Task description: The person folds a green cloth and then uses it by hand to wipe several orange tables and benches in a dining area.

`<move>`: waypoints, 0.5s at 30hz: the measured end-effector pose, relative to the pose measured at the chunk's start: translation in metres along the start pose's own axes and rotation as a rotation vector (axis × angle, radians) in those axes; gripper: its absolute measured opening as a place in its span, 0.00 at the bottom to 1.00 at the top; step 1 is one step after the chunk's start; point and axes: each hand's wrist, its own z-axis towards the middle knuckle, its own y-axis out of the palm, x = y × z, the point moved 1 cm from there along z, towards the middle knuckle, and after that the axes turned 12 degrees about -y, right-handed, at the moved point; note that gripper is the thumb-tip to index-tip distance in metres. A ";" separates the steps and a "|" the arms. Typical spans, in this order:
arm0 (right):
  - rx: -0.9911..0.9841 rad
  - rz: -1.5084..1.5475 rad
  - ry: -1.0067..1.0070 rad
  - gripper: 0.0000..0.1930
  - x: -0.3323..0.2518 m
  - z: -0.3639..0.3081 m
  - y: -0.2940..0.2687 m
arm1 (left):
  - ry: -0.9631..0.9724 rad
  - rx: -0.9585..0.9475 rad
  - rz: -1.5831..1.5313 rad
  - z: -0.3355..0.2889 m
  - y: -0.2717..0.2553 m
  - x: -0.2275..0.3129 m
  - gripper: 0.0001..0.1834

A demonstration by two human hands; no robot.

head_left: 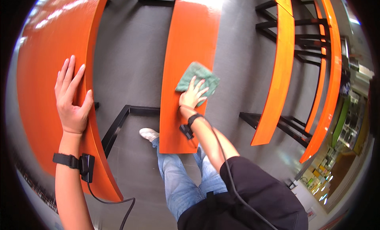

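Observation:
On the orange bench (194,36) in the middle, my right hand (192,96) lies palm down on a green cloth (209,78). Its fingers are spread and press the cloth flat; part of the cloth reaches past the bench's right edge. At the left, my left hand (72,99) rests flat on the orange tabletop (43,111), close to its right edge. Its fingers are stretched out, the thumb stands apart, and nothing is in it. How much of the cloth lies beneath the right palm is hidden.
My legs in blue jeans (174,182) straddle the bench's near end. A black metal frame (142,110) joins table and bench above the grey floor (130,52). Another orange bench (279,71) and an orange table (334,71) stand at the right. A cable (221,145) trails from my right wrist.

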 end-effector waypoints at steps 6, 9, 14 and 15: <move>-0.010 -0.024 -0.203 0.40 -0.022 0.145 -0.029 | -0.014 -0.071 0.028 -0.003 0.001 -0.002 0.29; -0.030 -0.019 -0.335 0.39 -0.042 0.219 -0.045 | 0.000 -0.078 0.026 -0.004 0.004 -0.010 0.29; 0.321 -0.110 -0.406 0.28 -0.075 0.257 -0.020 | 0.068 -0.062 -0.055 0.004 0.008 -0.011 0.29; 0.393 -0.119 -0.488 0.27 -0.078 0.240 -0.003 | 0.085 -0.066 -0.062 0.006 0.006 -0.012 0.29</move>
